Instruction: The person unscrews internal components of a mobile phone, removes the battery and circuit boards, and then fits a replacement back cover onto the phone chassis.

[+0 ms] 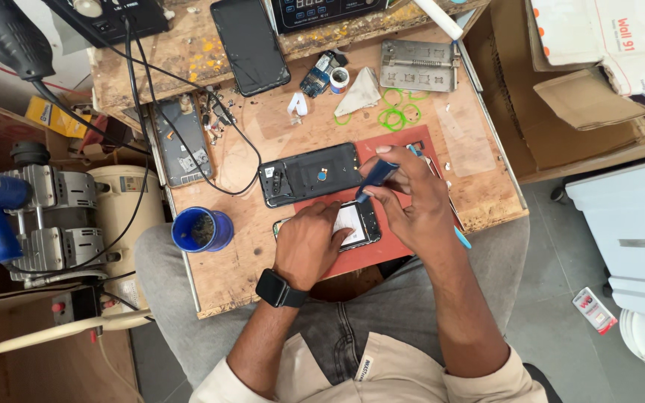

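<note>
1. The left hand (309, 242), with a black smartwatch (279, 289) on its wrist, lies palm-down and flat on an opened smartphone (358, 224), pinning it to the red work mat (393, 160) at the near middle of the wooden bench (251, 261). Its fingers are spread, not curled around anything.
2. The right hand (410, 198) is closed in a pinch on a blue-handled screwdriver (376, 177), whose tip points down at the phone's far edge.
3. Just beyond the phone lies a black phone back housing (315, 175), partly on the mat and touching or nearly touching the phone.
4. Handling, as I judge it: the phone is light, thin and stiff but fragile where it is open. It would best be held by the side edges or pressed flat, away from exposed parts. The screwdriver is light and slim, suited to a fingertip grip.
5. A blue cup (201, 230) stands near the left edge of the bench; it holds something dark, too small to identify.
6. On the far side lie a second black phone (250, 45), a grey disassembled phone frame (181, 142), green rubber bands (393, 116), a metal fixture plate (418, 66) and a small circuit board (319, 73).
</note>
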